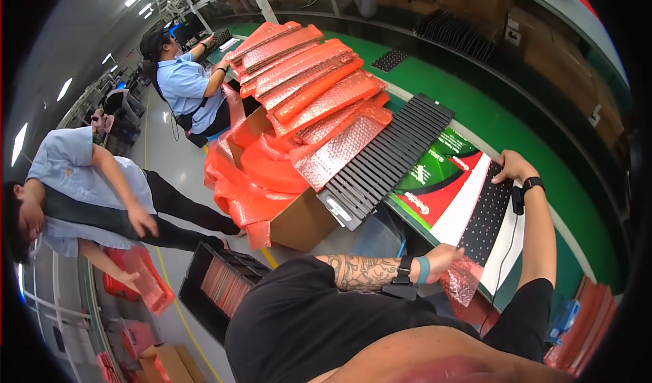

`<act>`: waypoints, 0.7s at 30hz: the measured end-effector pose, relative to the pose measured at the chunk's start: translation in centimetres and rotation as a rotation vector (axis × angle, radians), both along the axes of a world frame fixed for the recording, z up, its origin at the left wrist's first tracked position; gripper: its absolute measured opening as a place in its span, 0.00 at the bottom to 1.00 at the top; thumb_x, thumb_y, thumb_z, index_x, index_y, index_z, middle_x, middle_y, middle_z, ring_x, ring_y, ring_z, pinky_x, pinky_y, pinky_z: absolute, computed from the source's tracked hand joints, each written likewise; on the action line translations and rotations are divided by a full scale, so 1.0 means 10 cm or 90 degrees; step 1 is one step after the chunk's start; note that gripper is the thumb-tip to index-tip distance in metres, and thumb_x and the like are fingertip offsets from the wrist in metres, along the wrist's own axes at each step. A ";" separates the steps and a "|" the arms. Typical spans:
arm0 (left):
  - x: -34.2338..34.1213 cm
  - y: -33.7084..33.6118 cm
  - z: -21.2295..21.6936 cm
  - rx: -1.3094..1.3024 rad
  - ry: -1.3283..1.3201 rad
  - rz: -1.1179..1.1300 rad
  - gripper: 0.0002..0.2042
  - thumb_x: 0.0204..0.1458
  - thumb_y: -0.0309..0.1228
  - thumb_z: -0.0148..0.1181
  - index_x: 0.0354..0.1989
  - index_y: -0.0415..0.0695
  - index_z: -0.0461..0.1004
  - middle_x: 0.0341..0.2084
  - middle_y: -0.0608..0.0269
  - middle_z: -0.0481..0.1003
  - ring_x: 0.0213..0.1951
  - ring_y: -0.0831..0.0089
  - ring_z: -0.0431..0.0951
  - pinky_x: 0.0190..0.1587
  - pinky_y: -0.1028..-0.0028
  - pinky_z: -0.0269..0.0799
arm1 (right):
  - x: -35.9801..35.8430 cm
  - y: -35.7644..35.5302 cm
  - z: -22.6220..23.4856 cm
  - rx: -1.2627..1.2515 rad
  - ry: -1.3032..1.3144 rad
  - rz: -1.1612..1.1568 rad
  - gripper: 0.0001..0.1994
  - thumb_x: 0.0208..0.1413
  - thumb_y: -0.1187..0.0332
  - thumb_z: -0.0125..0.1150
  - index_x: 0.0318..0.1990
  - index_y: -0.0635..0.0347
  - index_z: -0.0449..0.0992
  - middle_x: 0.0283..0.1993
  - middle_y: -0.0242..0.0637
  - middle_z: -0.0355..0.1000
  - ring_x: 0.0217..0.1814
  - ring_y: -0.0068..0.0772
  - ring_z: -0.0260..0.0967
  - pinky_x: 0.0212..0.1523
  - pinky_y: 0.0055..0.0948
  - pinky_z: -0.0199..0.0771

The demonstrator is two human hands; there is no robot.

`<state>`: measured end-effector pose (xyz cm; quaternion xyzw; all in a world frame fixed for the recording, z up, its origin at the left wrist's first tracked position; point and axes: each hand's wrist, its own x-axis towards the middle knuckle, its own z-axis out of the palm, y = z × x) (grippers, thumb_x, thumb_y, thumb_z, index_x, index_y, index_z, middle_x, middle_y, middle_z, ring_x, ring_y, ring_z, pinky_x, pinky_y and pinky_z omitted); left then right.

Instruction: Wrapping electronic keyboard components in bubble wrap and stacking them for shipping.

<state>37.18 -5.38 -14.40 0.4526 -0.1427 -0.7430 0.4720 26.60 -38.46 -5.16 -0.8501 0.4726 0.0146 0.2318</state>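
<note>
Fingers of the right hand [516, 167] pinch the far end of a dotted black panel [486, 214], which lies over a glossy printed board [438, 171]; looks thin, stiff and light, probably best held by its edges. Left hand [443, 259] closed on a pink bubble-wrap bag [464, 281], soft, likely slippery; whether bag meets panel, hard to tell. Beyond, a ribbed black rack [395, 153], then crinkly red bubble bags [305, 77] heaped above a cardboard carton [300, 223].
</note>
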 end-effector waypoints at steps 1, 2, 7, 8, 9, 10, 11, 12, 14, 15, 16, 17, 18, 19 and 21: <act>0.00 0.01 0.05 -0.001 0.003 -0.010 0.14 0.67 0.33 0.52 0.41 0.32 0.74 0.34 0.58 0.77 0.37 0.71 0.75 0.42 0.67 0.70 | 0.03 0.04 0.06 0.023 0.040 -0.010 0.31 0.19 0.67 0.87 0.34 0.62 0.73 0.37 0.41 0.76 0.41 0.40 0.74 0.40 0.36 0.73; 0.01 0.02 0.10 -0.002 0.007 -0.022 0.14 0.67 0.33 0.52 0.41 0.32 0.74 0.34 0.59 0.76 0.37 0.72 0.74 0.42 0.68 0.69 | 0.04 0.05 0.11 0.047 0.080 -0.022 0.30 0.19 0.67 0.87 0.34 0.62 0.73 0.37 0.41 0.75 0.40 0.40 0.74 0.40 0.36 0.73; 0.00 -0.04 -0.02 -0.026 -0.028 -0.063 0.13 0.67 0.33 0.51 0.42 0.32 0.74 0.33 0.62 0.75 0.36 0.74 0.72 0.42 0.68 0.69 | -0.13 0.03 0.35 0.018 0.043 0.001 0.34 0.18 0.67 0.88 0.36 0.62 0.69 0.36 0.41 0.74 0.40 0.41 0.73 0.41 0.36 0.72; -0.01 -0.02 -0.03 -0.023 -0.025 -0.069 0.13 0.67 0.33 0.51 0.42 0.32 0.74 0.33 0.62 0.75 0.36 0.74 0.72 0.42 0.68 0.69 | -0.14 0.09 0.51 -0.007 -0.027 -0.013 0.34 0.19 0.69 0.87 0.38 0.62 0.69 0.35 0.40 0.73 0.40 0.39 0.72 0.41 0.35 0.72; -0.01 -0.02 -0.03 -0.029 -0.011 -0.050 0.13 0.67 0.33 0.51 0.42 0.33 0.74 0.32 0.63 0.74 0.36 0.74 0.71 0.42 0.68 0.69 | -0.17 0.17 0.69 -0.033 -0.096 -0.030 0.35 0.20 0.71 0.86 0.40 0.61 0.68 0.34 0.39 0.71 0.40 0.37 0.71 0.41 0.34 0.73; -0.01 -0.03 -0.01 -0.036 0.005 -0.034 0.13 0.67 0.34 0.51 0.42 0.34 0.74 0.32 0.64 0.74 0.35 0.74 0.71 0.42 0.68 0.69 | -0.23 0.30 0.90 -0.079 -0.152 0.000 0.33 0.22 0.74 0.82 0.40 0.60 0.67 0.35 0.38 0.71 0.40 0.35 0.70 0.41 0.34 0.72; 0.00 -0.05 0.02 -0.041 0.020 -0.015 0.13 0.68 0.34 0.51 0.42 0.34 0.74 0.31 0.64 0.73 0.35 0.75 0.71 0.42 0.68 0.69 | -0.26 0.46 1.14 -0.124 -0.208 0.032 0.31 0.25 0.78 0.79 0.40 0.59 0.66 0.36 0.38 0.71 0.39 0.32 0.68 0.41 0.34 0.72; 0.00 -0.05 0.07 -0.032 0.026 -0.026 0.13 0.68 0.34 0.51 0.42 0.34 0.74 0.31 0.64 0.73 0.35 0.75 0.71 0.42 0.68 0.69 | -0.30 0.68 1.39 -0.128 -0.263 0.066 0.28 0.29 0.80 0.76 0.42 0.62 0.68 0.38 0.38 0.72 0.42 0.33 0.70 0.45 0.33 0.72; 0.04 -0.08 0.22 -0.130 -0.050 -0.007 0.12 0.68 0.34 0.51 0.43 0.36 0.74 0.33 0.64 0.75 0.37 0.76 0.73 0.42 0.69 0.71 | -0.43 1.05 1.89 -0.177 -0.312 0.120 0.24 0.37 0.83 0.69 0.46 0.67 0.71 0.44 0.40 0.74 0.47 0.35 0.72 0.52 0.32 0.72; 0.08 -0.09 0.30 -0.167 -0.044 0.001 0.11 0.67 0.33 0.52 0.44 0.37 0.75 0.34 0.63 0.77 0.38 0.75 0.76 0.41 0.70 0.74 | -0.51 1.20 2.09 -0.218 -0.302 0.142 0.23 0.41 0.84 0.66 0.49 0.69 0.72 0.47 0.41 0.76 0.50 0.36 0.73 0.56 0.31 0.71; 0.06 -0.18 0.32 -0.196 -0.019 -0.009 0.10 0.67 0.32 0.53 0.45 0.38 0.75 0.36 0.61 0.78 0.40 0.74 0.79 0.40 0.70 0.77 | -0.63 1.36 2.23 -0.304 -0.292 0.142 0.23 0.42 0.84 0.65 0.50 0.70 0.73 0.50 0.43 0.76 0.54 0.36 0.73 0.58 0.30 0.70; -0.01 -0.27 0.45 -0.219 0.016 -0.030 0.09 0.66 0.29 0.53 0.47 0.37 0.74 0.38 0.59 0.78 0.41 0.73 0.80 0.43 0.69 0.78 | -0.79 1.60 2.47 -0.402 -0.274 0.142 0.23 0.44 0.84 0.64 0.51 0.71 0.73 0.53 0.44 0.76 0.57 0.36 0.72 0.61 0.30 0.69; -0.06 -0.36 0.57 -0.239 0.053 -0.051 0.09 0.65 0.27 0.54 0.49 0.36 0.73 0.41 0.57 0.79 0.42 0.71 0.80 0.45 0.68 0.80 | -0.91 1.77 2.69 -0.437 -0.285 0.156 0.21 0.44 0.83 0.63 0.50 0.70 0.75 0.51 0.44 0.77 0.55 0.39 0.74 0.59 0.31 0.71; -0.10 -0.37 0.88 -0.291 0.111 -0.038 0.16 0.61 0.21 0.54 0.57 0.34 0.69 0.48 0.51 0.77 0.43 0.65 0.82 0.51 0.64 0.81 | -0.99 1.95 2.88 -0.468 -0.300 0.170 0.19 0.44 0.83 0.63 0.48 0.68 0.76 0.48 0.44 0.78 0.52 0.41 0.76 0.56 0.32 0.73; -0.10 -0.52 1.09 -0.323 0.051 -0.062 0.24 0.58 0.17 0.53 0.65 0.36 0.62 0.54 0.46 0.73 0.45 0.57 0.83 0.52 0.61 0.81 | -0.76 2.61 3.31 -0.612 -0.198 0.208 0.07 0.55 0.79 0.61 0.41 0.61 0.80 0.40 0.40 0.80 0.35 0.37 0.79 0.40 0.33 0.81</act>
